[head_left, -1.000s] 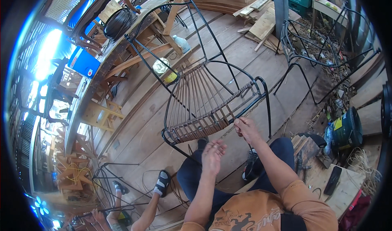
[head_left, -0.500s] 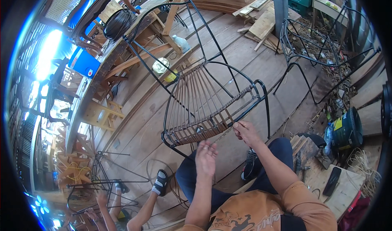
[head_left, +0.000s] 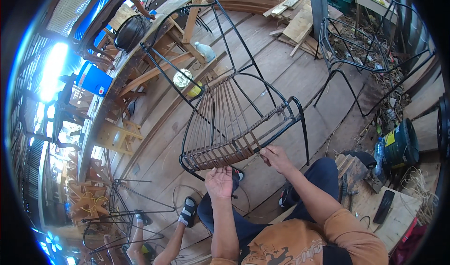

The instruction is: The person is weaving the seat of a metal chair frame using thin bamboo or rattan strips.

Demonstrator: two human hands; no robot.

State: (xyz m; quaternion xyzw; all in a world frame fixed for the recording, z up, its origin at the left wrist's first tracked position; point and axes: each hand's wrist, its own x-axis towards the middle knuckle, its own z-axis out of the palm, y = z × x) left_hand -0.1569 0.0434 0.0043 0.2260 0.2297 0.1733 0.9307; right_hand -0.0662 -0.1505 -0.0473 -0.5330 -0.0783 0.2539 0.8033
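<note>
In front of me stands a black metal chair frame (head_left: 300,117), its seat strung with brown strands (head_left: 225,108) in a fan shape. A tight brown woven band (head_left: 220,159) runs along the seat's near edge. My left hand (head_left: 219,183) is palm up just below this band, its fingers apart and their tips by its underside; I cannot make out anything in it. To the right of the band, my right hand (head_left: 276,159) is closed in a pinch on a brown weaving strand (head_left: 257,143) beside the front rail.
Another black metal frame (head_left: 333,70) stands at the right. Near my right side are a wooden board with a phone (head_left: 384,206), a dark bucket (head_left: 400,145) and a plastic bottle (head_left: 378,156). Another person's legs (head_left: 173,241) and a metal frame (head_left: 126,213) are at lower left.
My left hand has moved left and turned its palm up, fingers nearer the woven band. The right hand has shifted slightly left and down. The whole chair appears shifted a little left.
</note>
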